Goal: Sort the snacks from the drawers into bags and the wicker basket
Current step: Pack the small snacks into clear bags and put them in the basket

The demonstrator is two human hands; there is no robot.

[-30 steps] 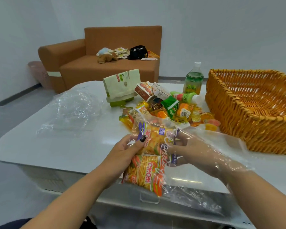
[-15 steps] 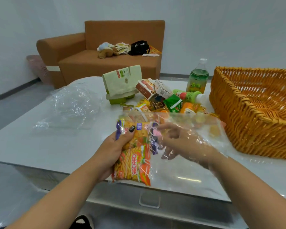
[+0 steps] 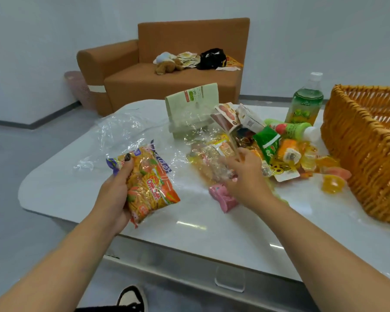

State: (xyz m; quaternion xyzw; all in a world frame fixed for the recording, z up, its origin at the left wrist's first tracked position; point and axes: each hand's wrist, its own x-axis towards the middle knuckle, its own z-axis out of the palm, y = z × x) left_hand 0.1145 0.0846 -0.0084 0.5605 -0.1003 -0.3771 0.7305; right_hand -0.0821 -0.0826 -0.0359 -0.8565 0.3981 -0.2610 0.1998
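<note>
My left hand (image 3: pixel 115 194) grips an orange and yellow snack packet (image 3: pixel 151 185) over the near left part of the white table (image 3: pixel 212 233). My right hand (image 3: pixel 243 176) pinches the edge of a clear plastic bag (image 3: pixel 198 134) and lifts it above the snack pile (image 3: pixel 279 152). A pink packet (image 3: pixel 223 199) lies on the table under my right wrist. The wicker basket (image 3: pixel 358 149) stands at the right, its inside mostly out of view.
Another crumpled clear bag (image 3: pixel 119 134) lies at the table's left back. A pale green box (image 3: pixel 191 102), a green drink bottle (image 3: pixel 306 102) and small cartons (image 3: pixel 239 115) stand behind the pile. An orange sofa (image 3: pixel 167 82) is beyond. A drawer handle (image 3: pixel 230 280) shows below the table edge.
My hands have parted: the left carried the snack packet to the left, out of the clear bag. The right raised the bag's edge toward the pile, and the pink packet now shows.
</note>
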